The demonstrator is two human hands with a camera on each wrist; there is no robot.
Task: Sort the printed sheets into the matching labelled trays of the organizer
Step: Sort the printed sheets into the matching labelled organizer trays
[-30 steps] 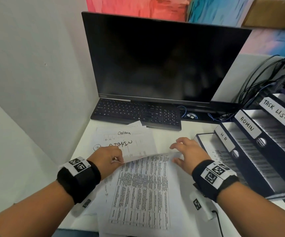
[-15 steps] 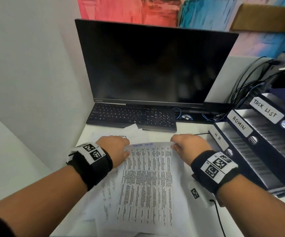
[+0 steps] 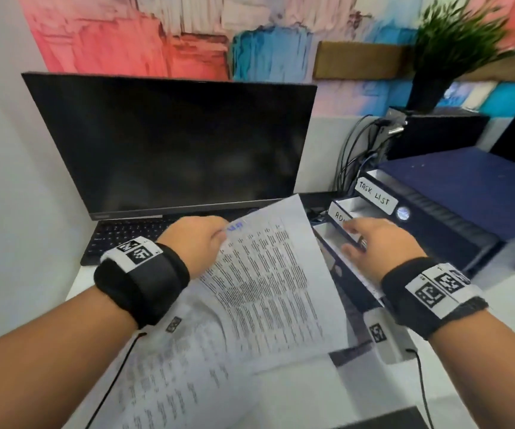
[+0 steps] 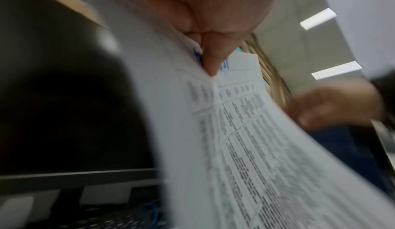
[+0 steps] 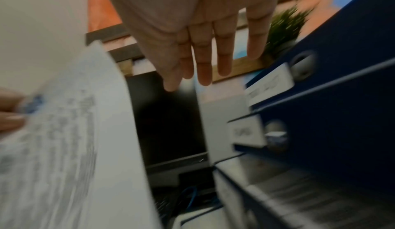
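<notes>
My left hand [image 3: 200, 243] pinching printed sheet [image 3: 274, 283] top corner; right hand [image 3: 373, 243], fingers straight, near trays [image 3: 435, 230] at 2 o'clock. Risk: one-corner hold, sheet sags, snags tray lip.

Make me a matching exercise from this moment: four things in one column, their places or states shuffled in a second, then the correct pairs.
Things
1. left hand
2. right hand
3. white printed sheet with a table of text
4. white TASK LIST label

States
A. on the top tray of the dark blue organizer
B. lifted off the desk, tilted
C. fingers straight, holding nothing
D. pinching the paper's top corner

Pairs: 1-D, 2-C, 3-B, 4-A
</notes>
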